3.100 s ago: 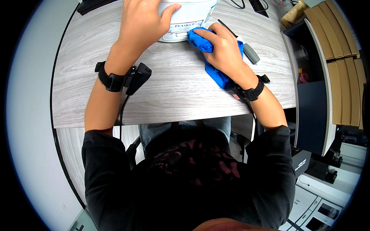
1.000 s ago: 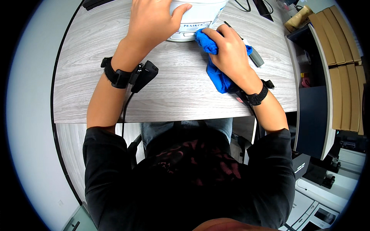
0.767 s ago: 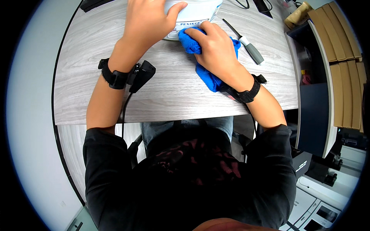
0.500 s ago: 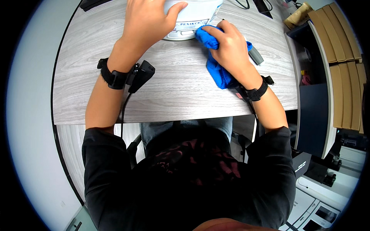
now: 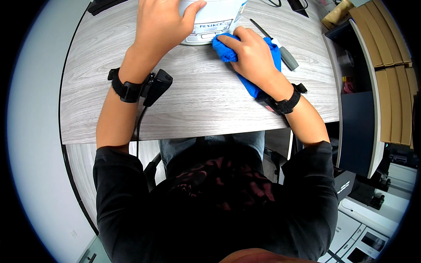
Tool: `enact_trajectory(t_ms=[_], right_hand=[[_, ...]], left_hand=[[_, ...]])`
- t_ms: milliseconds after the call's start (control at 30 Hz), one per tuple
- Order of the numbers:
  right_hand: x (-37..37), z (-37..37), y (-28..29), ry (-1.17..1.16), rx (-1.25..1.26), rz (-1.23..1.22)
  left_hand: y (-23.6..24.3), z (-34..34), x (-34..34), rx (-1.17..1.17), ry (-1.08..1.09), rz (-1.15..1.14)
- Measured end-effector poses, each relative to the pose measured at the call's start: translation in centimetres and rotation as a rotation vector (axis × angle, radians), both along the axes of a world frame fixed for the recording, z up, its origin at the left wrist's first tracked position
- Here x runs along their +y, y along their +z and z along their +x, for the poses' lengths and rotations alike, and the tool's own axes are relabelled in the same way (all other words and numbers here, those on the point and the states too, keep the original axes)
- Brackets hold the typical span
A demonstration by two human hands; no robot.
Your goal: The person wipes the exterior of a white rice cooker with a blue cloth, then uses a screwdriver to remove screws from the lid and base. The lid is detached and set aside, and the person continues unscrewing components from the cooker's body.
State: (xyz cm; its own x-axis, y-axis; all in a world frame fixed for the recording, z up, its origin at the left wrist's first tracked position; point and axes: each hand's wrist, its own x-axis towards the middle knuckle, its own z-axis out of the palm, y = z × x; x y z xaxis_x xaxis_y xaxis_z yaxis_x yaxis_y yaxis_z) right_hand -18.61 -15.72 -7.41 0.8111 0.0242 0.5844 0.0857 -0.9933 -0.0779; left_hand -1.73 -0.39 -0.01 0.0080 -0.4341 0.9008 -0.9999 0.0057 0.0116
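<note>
1. Two hands up: left hand (image 5: 160, 26) has its thumb spread on the white tub (image 5: 217, 11); fingertips cropped, so I can't tell that grip.
2. Blue cloth (image 5: 225, 49) is bunched in my right hand (image 5: 254, 57), nearest the tub's near right corner, long axis slanting down-right.
3. Versus half a second ago: cloth's further left, baring more screwdriver (image 5: 287, 58).
</note>
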Motion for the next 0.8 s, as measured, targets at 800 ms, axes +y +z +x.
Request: enact_trajectory(t_ms=[800], right_hand=[[2.2,0.6,0.7,-0.055,0.086,-0.019]], left_hand=[[0.0,0.1,0.2,-0.021,-0.003,0.010]])
